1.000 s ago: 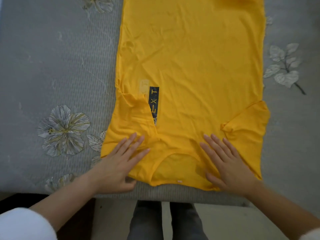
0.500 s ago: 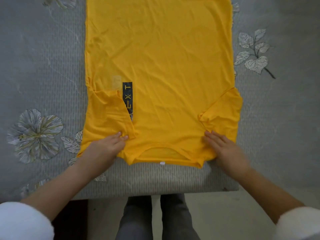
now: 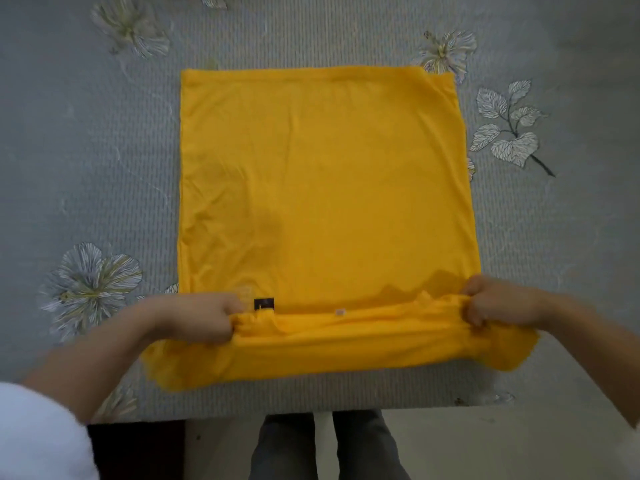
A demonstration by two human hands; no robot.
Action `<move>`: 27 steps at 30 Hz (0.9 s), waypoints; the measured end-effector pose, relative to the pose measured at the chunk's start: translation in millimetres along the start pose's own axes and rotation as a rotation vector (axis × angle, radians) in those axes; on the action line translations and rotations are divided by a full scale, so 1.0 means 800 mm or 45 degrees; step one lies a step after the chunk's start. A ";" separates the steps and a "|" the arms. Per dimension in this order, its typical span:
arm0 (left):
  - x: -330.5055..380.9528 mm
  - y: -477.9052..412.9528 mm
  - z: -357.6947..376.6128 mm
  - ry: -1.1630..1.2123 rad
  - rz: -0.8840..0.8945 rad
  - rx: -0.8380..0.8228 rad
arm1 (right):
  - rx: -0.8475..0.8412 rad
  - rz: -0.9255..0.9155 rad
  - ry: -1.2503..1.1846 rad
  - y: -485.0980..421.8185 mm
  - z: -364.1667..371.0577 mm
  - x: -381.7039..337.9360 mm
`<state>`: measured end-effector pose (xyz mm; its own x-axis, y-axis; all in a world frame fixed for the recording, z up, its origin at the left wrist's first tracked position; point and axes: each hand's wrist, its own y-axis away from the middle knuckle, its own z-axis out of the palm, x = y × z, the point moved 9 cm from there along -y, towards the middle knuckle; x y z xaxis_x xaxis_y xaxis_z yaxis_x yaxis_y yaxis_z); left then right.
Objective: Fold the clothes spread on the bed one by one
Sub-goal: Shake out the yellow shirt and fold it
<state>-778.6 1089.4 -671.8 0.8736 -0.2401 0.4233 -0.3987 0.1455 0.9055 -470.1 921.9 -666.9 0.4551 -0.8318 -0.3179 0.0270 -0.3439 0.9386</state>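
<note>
Yellow shirt [image 3: 322, 188] lies flat on the bed [image 3: 69, 150], roughly centred in my view, w/ its far hem straight across near the top & both long sides folded in to a neat rectangle. Near end is lifted off the cover: a bunched band of fabric runs left to right between my hands, & below it a doubled flap hangs toward the bed edge, corners sagging on both sides. Small black label [image 3: 264, 303] peeks out just above the band, beside my left hand; a tiny pale tag [image 3: 340, 311] sits mid-band.

Left hand [image 3: 204, 318] is clenched on the shirt's near-left corner, fingers curled under the fabric, thumb side on top. Right hand [image 3: 498, 301] is clenched on the near-right corner, knuckles up, cloth gathered in the grip. Both hands sit at about the same height, well apart, fabric pulled fairly taut between them. White sleeve [image 3: 38, 434] shows at lower left on my left arm; right forearm is bare as far as I can see.

Bed cover is grey w/ a ribbed weave & printed flowers [image 3: 90, 285] & leaves [image 3: 509, 133] around the shirt. Bed edge runs across the bottom; below it I see my legs [image 3: 325, 448] in dark trousers on a pale floor [image 3: 485, 441], dark patch at lower left.
</note>
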 end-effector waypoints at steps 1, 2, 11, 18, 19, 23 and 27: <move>0.001 0.003 -0.024 0.068 -0.001 0.053 | 0.075 -0.004 -0.022 0.000 -0.024 -0.012; 0.003 0.007 -0.051 0.115 -0.012 0.119 | 0.154 -0.014 -0.034 -0.003 -0.050 -0.024; 0.048 0.040 -0.310 0.083 -0.057 0.686 | 0.755 -0.076 -0.011 -0.041 -0.259 -0.159; 0.051 0.062 -0.449 -0.039 -0.098 1.580 | 1.333 -0.204 -0.101 -0.061 -0.355 -0.199; 0.045 0.063 -0.447 0.027 -0.085 1.716 | 1.449 -0.196 -0.088 -0.059 -0.355 -0.198; 0.029 0.038 -0.379 -0.084 -0.072 1.894 | 1.576 -0.229 0.382 -0.061 -0.297 -0.195; 0.050 -0.022 -0.256 -0.474 0.087 1.732 | 1.285 -0.515 0.857 -0.092 -0.187 -0.191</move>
<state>-679.8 1274.2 -677.1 0.8033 -0.5375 0.2566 -0.5775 -0.8082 0.1150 -408.3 1139.5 -667.7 0.9396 -0.3088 -0.1478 -0.2815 -0.9426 0.1794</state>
